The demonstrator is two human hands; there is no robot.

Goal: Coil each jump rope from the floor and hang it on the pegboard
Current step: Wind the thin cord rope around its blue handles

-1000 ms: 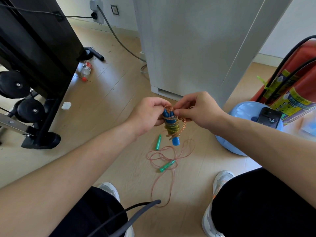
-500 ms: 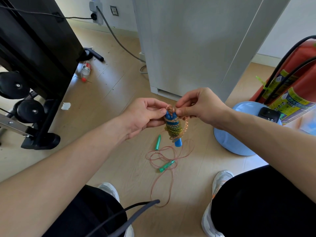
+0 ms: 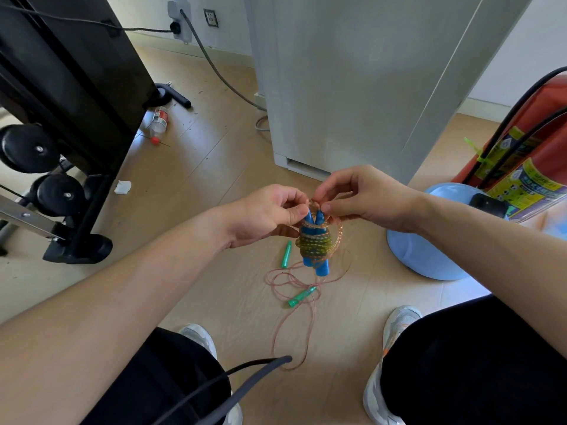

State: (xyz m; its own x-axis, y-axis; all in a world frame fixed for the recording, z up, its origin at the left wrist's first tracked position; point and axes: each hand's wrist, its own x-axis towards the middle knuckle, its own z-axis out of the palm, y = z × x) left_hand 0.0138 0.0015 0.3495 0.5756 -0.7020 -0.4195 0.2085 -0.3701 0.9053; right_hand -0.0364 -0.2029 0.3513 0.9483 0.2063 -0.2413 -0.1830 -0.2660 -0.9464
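Observation:
A jump rope with two blue handles hangs upright between my hands, its clear orange cord wound tightly around the handles. My left hand pinches the tops of the handles with thumb and fingers. My right hand pinches the cord's loose loop at the top right of the bundle. Below, on the wooden floor, lies a second jump rope with green handles, its thin orange cord loose in tangled loops. No pegboard is in view.
A black weight machine with round rollers stands at the left. A white cabinet is straight ahead, a red fire extinguisher and a blue basin at the right. A plastic bottle and grey cable lie on the floor. My shoes flank the loose rope.
The bundle has shifted slightly as my fingers work its top. My left hand went from wrapping the handles to pinching their tips; my right hand lifted a little with the cord loop.

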